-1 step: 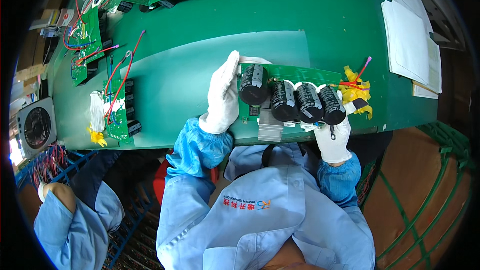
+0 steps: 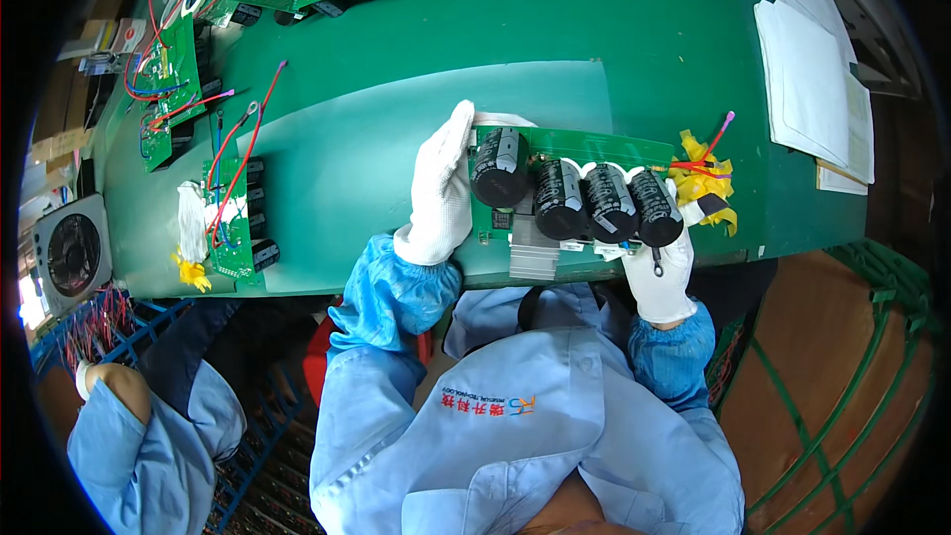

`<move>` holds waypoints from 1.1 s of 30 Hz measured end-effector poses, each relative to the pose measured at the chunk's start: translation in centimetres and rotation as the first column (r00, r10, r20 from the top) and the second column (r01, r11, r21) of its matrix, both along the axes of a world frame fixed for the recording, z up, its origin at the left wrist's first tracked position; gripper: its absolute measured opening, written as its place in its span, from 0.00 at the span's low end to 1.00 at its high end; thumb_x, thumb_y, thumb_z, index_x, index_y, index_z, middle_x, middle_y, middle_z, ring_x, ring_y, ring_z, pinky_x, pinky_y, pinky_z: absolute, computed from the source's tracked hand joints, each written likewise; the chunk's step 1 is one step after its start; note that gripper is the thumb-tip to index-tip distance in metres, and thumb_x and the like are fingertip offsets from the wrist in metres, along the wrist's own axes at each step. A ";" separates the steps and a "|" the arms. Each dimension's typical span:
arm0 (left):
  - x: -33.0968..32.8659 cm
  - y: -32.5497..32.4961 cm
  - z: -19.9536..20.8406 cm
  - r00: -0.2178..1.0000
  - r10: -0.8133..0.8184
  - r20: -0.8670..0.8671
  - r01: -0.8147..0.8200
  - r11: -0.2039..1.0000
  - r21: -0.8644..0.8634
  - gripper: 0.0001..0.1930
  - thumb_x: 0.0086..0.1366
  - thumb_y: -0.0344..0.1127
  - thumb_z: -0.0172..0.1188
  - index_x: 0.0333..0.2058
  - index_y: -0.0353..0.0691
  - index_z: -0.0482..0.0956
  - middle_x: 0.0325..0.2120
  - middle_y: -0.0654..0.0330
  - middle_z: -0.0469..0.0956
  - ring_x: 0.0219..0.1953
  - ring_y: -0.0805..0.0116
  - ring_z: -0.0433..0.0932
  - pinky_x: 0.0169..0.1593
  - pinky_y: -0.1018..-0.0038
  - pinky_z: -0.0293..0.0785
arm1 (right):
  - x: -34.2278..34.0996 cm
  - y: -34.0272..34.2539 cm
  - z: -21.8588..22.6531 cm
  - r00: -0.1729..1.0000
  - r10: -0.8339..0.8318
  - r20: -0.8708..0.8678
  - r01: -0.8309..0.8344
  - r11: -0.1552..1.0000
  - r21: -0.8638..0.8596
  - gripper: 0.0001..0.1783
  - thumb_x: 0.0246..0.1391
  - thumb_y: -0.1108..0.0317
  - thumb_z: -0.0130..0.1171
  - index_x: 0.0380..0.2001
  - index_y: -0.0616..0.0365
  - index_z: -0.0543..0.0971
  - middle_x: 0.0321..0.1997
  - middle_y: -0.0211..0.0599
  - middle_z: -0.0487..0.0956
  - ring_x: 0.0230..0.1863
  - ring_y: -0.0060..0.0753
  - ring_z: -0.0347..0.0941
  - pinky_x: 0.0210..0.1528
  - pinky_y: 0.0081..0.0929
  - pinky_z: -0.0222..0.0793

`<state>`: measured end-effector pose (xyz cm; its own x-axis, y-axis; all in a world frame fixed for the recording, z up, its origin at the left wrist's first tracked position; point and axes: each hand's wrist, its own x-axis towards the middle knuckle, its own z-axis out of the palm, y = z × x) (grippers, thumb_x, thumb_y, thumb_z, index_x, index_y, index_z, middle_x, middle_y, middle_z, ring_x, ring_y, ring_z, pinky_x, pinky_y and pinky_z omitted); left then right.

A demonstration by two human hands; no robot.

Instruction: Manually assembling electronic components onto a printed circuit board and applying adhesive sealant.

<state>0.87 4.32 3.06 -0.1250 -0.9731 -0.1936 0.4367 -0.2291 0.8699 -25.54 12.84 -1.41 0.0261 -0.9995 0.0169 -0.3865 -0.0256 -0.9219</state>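
Observation:
Both my hands wear white gloves. Between them, near the table's front edge, a green circuit board (image 2: 594, 147) is held tilted up. Several large black cylinder capacitors (image 2: 560, 200) stick out from it toward me, with a silver finned heat sink (image 2: 533, 250) below them. My left hand (image 2: 441, 193) is closed around the board's left edge. My right hand (image 2: 659, 277) grips the lower right end, its fingers partly hidden by the capacitors. A short black lead with a ring terminal (image 2: 658, 266) hangs over the right glove.
Crumpled yellow material (image 2: 715, 200) and a red wire (image 2: 719, 139) lie right of the board. More wired boards (image 2: 234, 248) are at left and far left. Papers (image 2: 807, 89) lie at right. A fan (image 2: 71, 250) and another person's arm (image 2: 114, 436) are at left.

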 end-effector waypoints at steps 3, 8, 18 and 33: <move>0.1 -0.1 0.0 0.999 0.023 0.047 -0.025 0.998 0.053 0.27 0.77 0.48 0.40 0.45 0.27 0.79 0.40 0.51 0.82 0.41 0.66 0.81 0.51 0.71 0.77 | -0.6 -0.9 2.8 0.909 0.104 -0.403 -0.161 0.981 -0.109 0.37 0.49 0.85 0.53 0.65 0.64 0.65 0.58 0.52 0.74 0.51 0.44 0.75 0.54 0.33 0.69; 0.1 -0.1 -0.7 0.988 -0.030 0.150 0.014 0.995 0.104 0.23 0.76 0.44 0.43 0.45 0.27 0.80 0.39 0.54 0.83 0.42 0.68 0.80 0.52 0.73 0.73 | 0.0 -4.5 10.1 0.948 -0.002 -0.319 0.060 0.984 0.170 0.15 0.68 0.65 0.50 0.51 0.61 0.78 0.37 0.44 0.80 0.37 0.31 0.76 0.43 0.25 0.72; 0.4 -0.2 -3.3 0.916 -0.088 0.391 0.090 0.996 0.013 0.22 0.74 0.42 0.47 0.52 0.28 0.76 0.45 0.50 0.81 0.47 0.63 0.77 0.55 0.72 0.69 | 0.9 -10.3 10.8 0.727 0.240 -0.643 -0.501 0.826 -0.258 0.16 0.53 0.66 0.64 0.46 0.52 0.78 0.35 0.36 0.76 0.36 0.42 0.73 0.38 0.36 0.69; -0.1 -0.4 -2.3 0.900 -0.063 0.431 0.071 0.998 -0.001 0.22 0.74 0.46 0.49 0.47 0.30 0.79 0.41 0.50 0.81 0.41 0.59 0.77 0.52 0.70 0.70 | 1.5 -12.1 10.4 0.448 0.085 -0.890 -0.721 0.624 -0.303 0.17 0.46 0.69 0.67 0.43 0.50 0.83 0.29 0.25 0.75 0.28 0.28 0.70 0.31 0.30 0.65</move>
